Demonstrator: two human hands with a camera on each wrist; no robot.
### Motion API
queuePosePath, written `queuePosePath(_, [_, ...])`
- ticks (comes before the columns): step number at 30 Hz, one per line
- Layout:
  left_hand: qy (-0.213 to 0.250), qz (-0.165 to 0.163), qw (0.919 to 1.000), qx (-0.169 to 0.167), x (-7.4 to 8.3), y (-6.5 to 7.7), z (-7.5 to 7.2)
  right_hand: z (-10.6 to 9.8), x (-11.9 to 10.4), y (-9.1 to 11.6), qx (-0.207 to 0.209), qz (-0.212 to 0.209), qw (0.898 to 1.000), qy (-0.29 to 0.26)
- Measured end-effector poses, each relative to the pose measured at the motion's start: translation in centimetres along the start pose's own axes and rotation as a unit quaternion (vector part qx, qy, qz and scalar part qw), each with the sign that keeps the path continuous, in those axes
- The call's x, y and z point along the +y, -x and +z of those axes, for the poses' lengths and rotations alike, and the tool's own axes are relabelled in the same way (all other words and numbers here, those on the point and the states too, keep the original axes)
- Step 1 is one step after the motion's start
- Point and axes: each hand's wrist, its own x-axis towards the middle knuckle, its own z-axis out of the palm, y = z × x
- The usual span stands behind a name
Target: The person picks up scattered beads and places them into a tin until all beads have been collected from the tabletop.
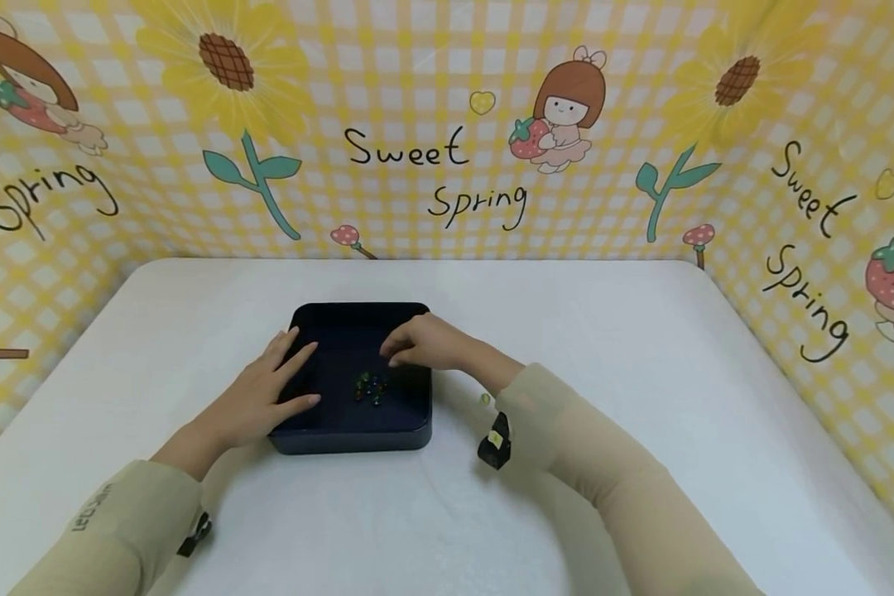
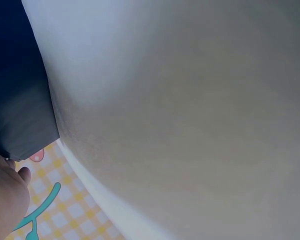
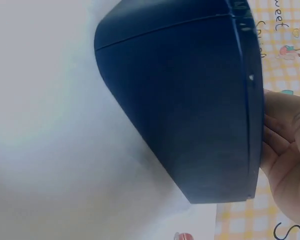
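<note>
A dark blue rectangular tray (image 1: 350, 443) with raised walls sits on the table. Several small glass marbles (image 1: 371, 387) lie clustered on its floor. My left hand (image 1: 257, 397) rests over the tray's left wall, fingers straight and spread, fingertips reaching inside. My right hand (image 1: 425, 341) bends over the right wall, its fingers loosely curled downward above the tray floor, with no marble showing at the fingertips. In the right wrist view, that hand (image 3: 287, 155) appears behind the tray's edge (image 3: 180, 100). One more marble (image 1: 485, 399) lies on the table beside the right sleeve.
The tray stands on a white-covered table (image 1: 641, 414). A yellow checkered cloth (image 1: 417, 83) with printed flowers and cartoon figures hangs behind and along the sides. Black wrist-worn devices (image 1: 495, 443) show at both cuffs.
</note>
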Motion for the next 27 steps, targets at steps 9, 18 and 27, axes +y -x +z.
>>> queuePosePath(9, [0.004, -0.005, 1.0, -0.001, 0.0, 0.1, 0.0, -0.6, 0.2, 1.8, 0.014, 0.017, 0.999, -0.034])
queuePosePath(18, [0.002, -0.005, 1.0, 0.0, -0.1, 0.1, 0.1, -1.7, 1.0, 3.6, 0.048, 0.031, 0.997, -0.055])
queuePosePath(27, [0.001, -0.001, 1.0, 0.006, -0.2, 0.0, 0.2, -2.8, 1.9, 5.6, 0.079, 0.081, 0.989, -0.101])
